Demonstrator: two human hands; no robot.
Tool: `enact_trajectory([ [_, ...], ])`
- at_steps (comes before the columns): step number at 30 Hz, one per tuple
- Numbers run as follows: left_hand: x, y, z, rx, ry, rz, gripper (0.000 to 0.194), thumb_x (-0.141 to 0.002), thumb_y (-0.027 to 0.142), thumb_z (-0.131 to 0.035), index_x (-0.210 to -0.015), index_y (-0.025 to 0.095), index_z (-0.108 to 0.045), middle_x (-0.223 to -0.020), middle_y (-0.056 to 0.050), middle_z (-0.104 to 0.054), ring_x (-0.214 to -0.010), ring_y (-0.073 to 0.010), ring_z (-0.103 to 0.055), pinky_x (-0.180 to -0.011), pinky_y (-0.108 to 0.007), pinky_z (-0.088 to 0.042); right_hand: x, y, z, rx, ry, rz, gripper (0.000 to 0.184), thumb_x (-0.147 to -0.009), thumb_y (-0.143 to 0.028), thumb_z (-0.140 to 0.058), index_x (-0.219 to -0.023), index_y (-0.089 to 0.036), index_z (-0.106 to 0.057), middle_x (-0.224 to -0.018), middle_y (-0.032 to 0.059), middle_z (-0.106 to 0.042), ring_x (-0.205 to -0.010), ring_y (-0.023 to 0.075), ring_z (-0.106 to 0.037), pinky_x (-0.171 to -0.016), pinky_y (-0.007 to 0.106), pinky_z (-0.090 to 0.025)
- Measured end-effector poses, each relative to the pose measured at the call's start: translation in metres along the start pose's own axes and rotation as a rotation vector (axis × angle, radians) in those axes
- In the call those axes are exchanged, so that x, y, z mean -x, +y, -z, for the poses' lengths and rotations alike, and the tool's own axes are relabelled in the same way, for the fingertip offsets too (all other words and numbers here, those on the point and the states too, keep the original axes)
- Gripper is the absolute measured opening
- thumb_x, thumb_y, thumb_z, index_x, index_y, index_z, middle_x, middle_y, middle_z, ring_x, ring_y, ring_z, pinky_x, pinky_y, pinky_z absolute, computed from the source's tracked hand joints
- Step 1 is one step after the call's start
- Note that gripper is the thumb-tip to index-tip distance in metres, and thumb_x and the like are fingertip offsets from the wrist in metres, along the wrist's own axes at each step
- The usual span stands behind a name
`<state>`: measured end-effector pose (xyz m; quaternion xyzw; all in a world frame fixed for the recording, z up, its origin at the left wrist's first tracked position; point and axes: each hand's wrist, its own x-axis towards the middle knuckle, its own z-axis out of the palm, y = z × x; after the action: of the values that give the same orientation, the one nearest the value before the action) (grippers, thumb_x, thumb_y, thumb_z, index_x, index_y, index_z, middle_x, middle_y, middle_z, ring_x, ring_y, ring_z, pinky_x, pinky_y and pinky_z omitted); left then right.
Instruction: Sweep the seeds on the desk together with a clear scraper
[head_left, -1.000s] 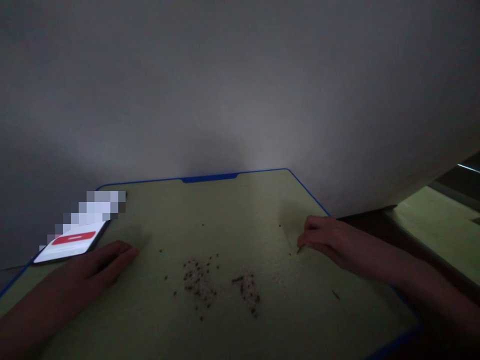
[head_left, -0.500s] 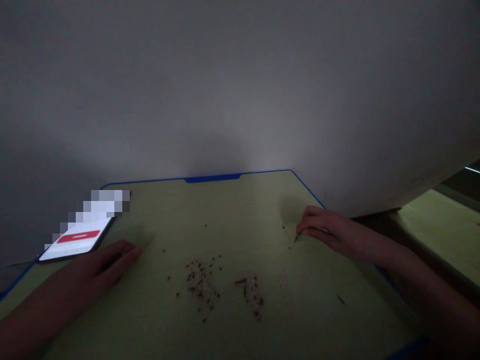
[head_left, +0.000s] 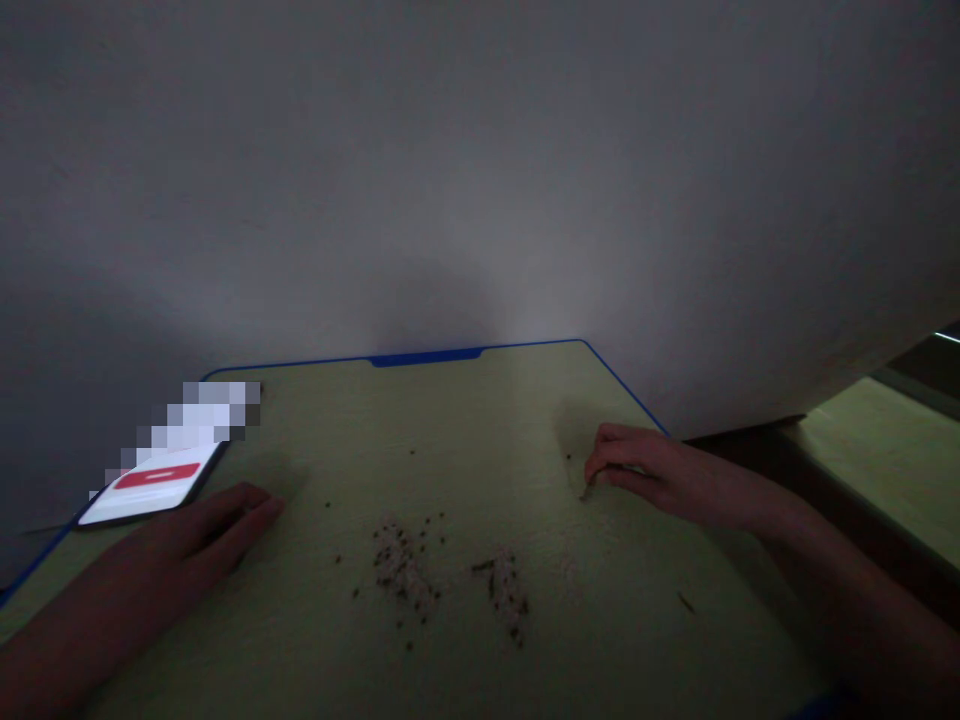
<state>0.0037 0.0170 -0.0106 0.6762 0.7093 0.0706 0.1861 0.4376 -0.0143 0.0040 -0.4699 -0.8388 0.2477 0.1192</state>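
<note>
My right hand point(head_left: 626, 468) pinches a short, thin strip point(head_left: 588, 490) between thumb and fingertips, just over the right part of the table; its kind is too dim to make out. My left hand point(head_left: 229, 520) rests on the table beside the phone, fingers loosely bent, with nothing visible in it. Between my hands lie two small heaps of pale grains mixed with dark specks, the left heap point(head_left: 405, 572) and the right heap point(head_left: 510, 590). A faint scatter of pale grains point(head_left: 570, 575) lies below my right hand.
A lit phone point(head_left: 161, 480) lies at the table's left edge. The pale table top point(head_left: 337, 410) has a blue rim and meets a grey wall point(head_left: 465, 180). A thin dark sliver point(head_left: 686, 602) lies at right. Another pale surface point(head_left: 892, 450) stands beyond the right edge.
My right hand has moved slightly left and down, bringing the pinched strip closer to the table top. My left hand and the heaps stay as they were.
</note>
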Motion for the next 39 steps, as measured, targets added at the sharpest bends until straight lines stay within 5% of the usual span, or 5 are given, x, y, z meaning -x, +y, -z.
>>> enact_trajectory([
  [7, 0.002, 0.002, 0.0, 0.031, 0.037, -0.025, 0.051, -0.075, 0.062, -0.032, -0.088, 0.025, -0.064, -0.081, -0.004, -0.067, -0.078, -0.0256, -0.063, -0.069, -0.036, -0.047, 0.0, 0.019, 0.008, 0.049, 0.14, -0.003, 0.022, -0.094, -0.026, -0.041, -0.095, -0.022, -0.062, -0.09, 0.0044, -0.053, -0.085, 0.017, -0.054, -0.076, 0.032, -0.044],
  [21, 0.0, 0.0, -0.001, 0.045, 0.044, -0.037, 0.052, -0.074, 0.063, -0.032, -0.086, 0.025, -0.064, -0.082, -0.005, -0.068, -0.08, -0.0273, -0.064, -0.074, -0.039, -0.048, -0.016, 0.018, -0.002, 0.056, 0.198, 0.021, 0.023, -0.093, -0.024, -0.042, -0.094, -0.021, -0.064, -0.09, 0.0049, -0.056, -0.085, 0.0166, -0.056, -0.076, 0.031, -0.045],
  [25, -0.005, -0.008, 0.0, 0.001, -0.04, -0.045, 0.053, -0.071, 0.064, -0.034, -0.088, 0.025, -0.064, -0.086, -0.005, -0.068, -0.085, -0.0282, -0.064, -0.073, -0.039, -0.049, -0.008, 0.026, 0.001, 0.033, 0.278, -0.033, 0.021, -0.092, -0.027, -0.044, -0.092, -0.021, -0.064, -0.089, 0.0054, -0.059, -0.084, 0.0178, -0.057, -0.076, 0.033, -0.046],
  [30, -0.004, -0.005, 0.0, 0.01, 0.013, -0.059, 0.051, -0.075, 0.061, -0.033, -0.09, 0.024, -0.065, -0.089, -0.005, -0.068, -0.088, -0.0287, -0.063, -0.075, -0.039, -0.048, 0.005, 0.036, -0.011, 0.055, 0.333, -0.083, 0.019, -0.091, -0.026, -0.045, -0.092, -0.02, -0.064, -0.088, 0.0063, -0.059, -0.082, 0.0187, -0.057, -0.073, 0.033, -0.046],
  [39, -0.009, -0.008, 0.005, -0.028, -0.076, -0.098, 0.053, -0.075, 0.061, -0.033, -0.096, 0.023, -0.064, -0.097, -0.007, -0.068, -0.093, -0.028, -0.063, -0.078, -0.038, -0.049, 0.009, -0.004, -0.032, 0.09, 0.302, -0.035, 0.023, -0.094, -0.023, -0.041, -0.097, -0.021, -0.063, -0.091, 0.0062, -0.056, -0.086, 0.0182, -0.056, -0.077, 0.033, -0.046],
])
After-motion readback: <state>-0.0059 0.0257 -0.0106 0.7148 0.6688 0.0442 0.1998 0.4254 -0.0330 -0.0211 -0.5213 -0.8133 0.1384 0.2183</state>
